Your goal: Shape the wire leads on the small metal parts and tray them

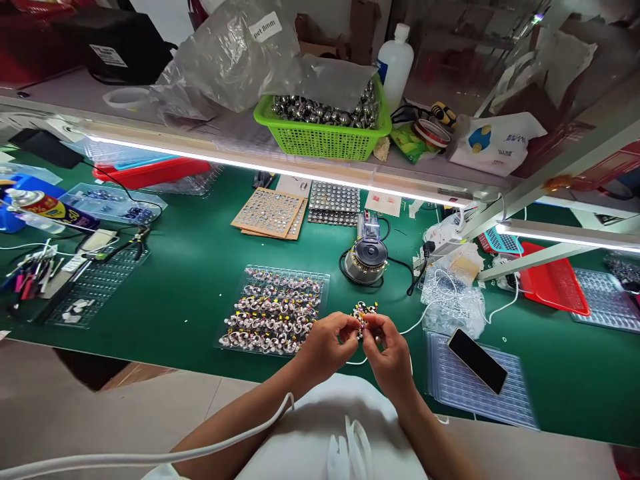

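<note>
My left hand (333, 341) and my right hand (389, 353) meet close to my body, low over the green bench. Both have thumb and fingers pinched together at one small piece between them, which the fingertips mostly hide. Just beyond my fingertips lies a small pile of tiny white, dark and yellow-tagged parts (364, 309). To the left of my left hand sits a transparent plastic tray (324, 285) with rows of small ring-shaped parts (280, 307) carrying yellow and red bits; my left hand overlaps its right edge.
Beyond my hands stands a round dark-topped device (369, 257) with a cable. At right, a black phone (479, 361) lies on stacked plastic trays (445, 383). Pliers (133, 241) and a spray can (53, 209) lie left. A lit shelf above bears a green basket (325, 139) of shiny metal pieces.
</note>
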Available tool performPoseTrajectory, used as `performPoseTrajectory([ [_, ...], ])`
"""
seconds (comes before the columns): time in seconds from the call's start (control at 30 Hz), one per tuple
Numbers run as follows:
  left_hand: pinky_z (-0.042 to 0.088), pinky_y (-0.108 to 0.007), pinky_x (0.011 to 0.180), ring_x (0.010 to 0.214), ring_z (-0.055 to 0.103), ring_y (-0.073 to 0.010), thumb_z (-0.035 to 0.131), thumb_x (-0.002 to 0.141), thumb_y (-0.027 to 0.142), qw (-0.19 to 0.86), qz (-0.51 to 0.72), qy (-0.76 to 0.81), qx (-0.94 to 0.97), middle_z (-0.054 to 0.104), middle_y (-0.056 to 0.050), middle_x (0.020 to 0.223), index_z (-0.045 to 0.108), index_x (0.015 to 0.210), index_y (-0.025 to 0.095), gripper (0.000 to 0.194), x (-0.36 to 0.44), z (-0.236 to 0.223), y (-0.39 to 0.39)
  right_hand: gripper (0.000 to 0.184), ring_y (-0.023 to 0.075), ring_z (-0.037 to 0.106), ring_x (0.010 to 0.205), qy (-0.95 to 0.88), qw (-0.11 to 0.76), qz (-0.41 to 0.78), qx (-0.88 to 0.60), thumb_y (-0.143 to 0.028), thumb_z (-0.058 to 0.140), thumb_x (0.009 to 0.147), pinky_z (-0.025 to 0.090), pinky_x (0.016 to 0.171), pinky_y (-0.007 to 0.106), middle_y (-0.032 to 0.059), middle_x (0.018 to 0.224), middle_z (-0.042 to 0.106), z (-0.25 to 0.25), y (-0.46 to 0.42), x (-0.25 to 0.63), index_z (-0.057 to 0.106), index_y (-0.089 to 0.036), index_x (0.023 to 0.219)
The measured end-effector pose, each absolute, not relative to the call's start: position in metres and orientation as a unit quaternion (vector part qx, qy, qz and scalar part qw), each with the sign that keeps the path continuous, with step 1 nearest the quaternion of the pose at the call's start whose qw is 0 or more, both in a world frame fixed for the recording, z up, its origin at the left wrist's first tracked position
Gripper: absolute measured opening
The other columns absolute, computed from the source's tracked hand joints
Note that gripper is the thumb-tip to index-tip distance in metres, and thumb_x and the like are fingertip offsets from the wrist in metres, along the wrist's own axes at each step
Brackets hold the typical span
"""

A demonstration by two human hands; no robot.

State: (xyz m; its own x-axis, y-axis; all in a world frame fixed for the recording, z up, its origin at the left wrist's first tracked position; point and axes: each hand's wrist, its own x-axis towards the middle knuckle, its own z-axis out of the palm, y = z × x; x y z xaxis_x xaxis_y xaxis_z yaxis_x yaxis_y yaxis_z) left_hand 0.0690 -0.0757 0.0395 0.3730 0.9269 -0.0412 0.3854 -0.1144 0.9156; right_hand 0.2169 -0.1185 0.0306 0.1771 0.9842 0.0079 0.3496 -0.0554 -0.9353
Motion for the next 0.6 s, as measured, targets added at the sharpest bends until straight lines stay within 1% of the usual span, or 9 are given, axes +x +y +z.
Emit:
performPoseTrajectory([
  [0.07,0.047,-0.024,0.065,0.068,0.061,-0.0144,0.053,0.078,0.013,0.474,0.289,0.474,0.683,0.069,-0.003,0.077,0.071,0.086,0.018,0.019,0.0694,0.0388,-0.0763,0.019,0.0165,0.063,0.071,-0.535,0.428,0.355,-0.636,-0.023,0.055,0.087,0.052,0.066,0.028,0.0045,0.089,0.069,0.0301,-0.1183,0.2173,0.061,-0.020,0.104],
  [0.13,0.047,-0.023,0.065,0.069,0.062,-0.0146,0.052,0.079,0.014,0.510,0.287,0.471,0.661,0.070,-0.003,0.079,0.070,0.087,0.017,0.020,0.0698,0.0376,-0.0771,0.019,0.0170,0.064,0.074,-0.530,0.423,0.362,-0.640,-0.024,0.054,0.087,0.052,0.066,0.028,0.0054,0.092,0.069,0.0293,-0.1179,0.2180,0.061,-0.019,0.105],
  [0.27,0.050,-0.023,0.067,0.071,0.065,-0.0154,0.055,0.081,0.019,0.572,0.294,0.484,0.594,0.072,-0.003,0.080,0.069,0.089,0.017,0.016,0.0711,0.0339,-0.0772,0.020,0.0166,0.062,0.072,-0.515,0.418,0.380,-0.645,-0.027,0.055,0.088,0.051,0.065,0.028,0.0053,0.092,0.069,0.0284,-0.1176,0.2185,0.061,-0.019,0.105],
  [0.4,0.050,-0.023,0.066,0.070,0.064,-0.0150,0.060,0.079,0.022,0.592,0.308,0.490,0.561,0.071,-0.003,0.078,0.066,0.088,0.016,0.012,0.0719,0.0320,-0.0753,0.022,0.0174,0.063,0.074,-0.494,0.423,0.398,-0.647,-0.030,0.056,0.088,0.051,0.068,0.029,0.0067,0.096,0.069,0.0285,-0.1180,0.2174,0.061,-0.019,0.105],
  [0.5,0.050,-0.023,0.066,0.070,0.064,-0.0149,0.060,0.078,0.021,0.602,0.303,0.487,0.555,0.070,-0.003,0.076,0.067,0.084,0.015,0.010,0.0718,0.0329,-0.0744,0.023,0.0179,0.063,0.076,-0.482,0.428,0.414,-0.643,-0.032,0.056,0.088,0.051,0.070,0.029,0.0070,0.098,0.068,0.0267,-0.1184,0.2170,0.060,-0.018,0.106],
  [0.6,0.050,-0.023,0.069,0.072,0.063,-0.0147,0.058,0.079,0.018,0.605,0.312,0.481,0.552,0.069,-0.003,0.077,0.067,0.085,0.015,0.011,0.0718,0.0332,-0.0746,0.023,0.0176,0.062,0.076,-0.472,0.436,0.438,-0.629,-0.033,0.058,0.088,0.051,0.070,0.029,0.0063,0.095,0.067,0.0226,-0.1193,0.2169,0.060,-0.019,0.107],
])
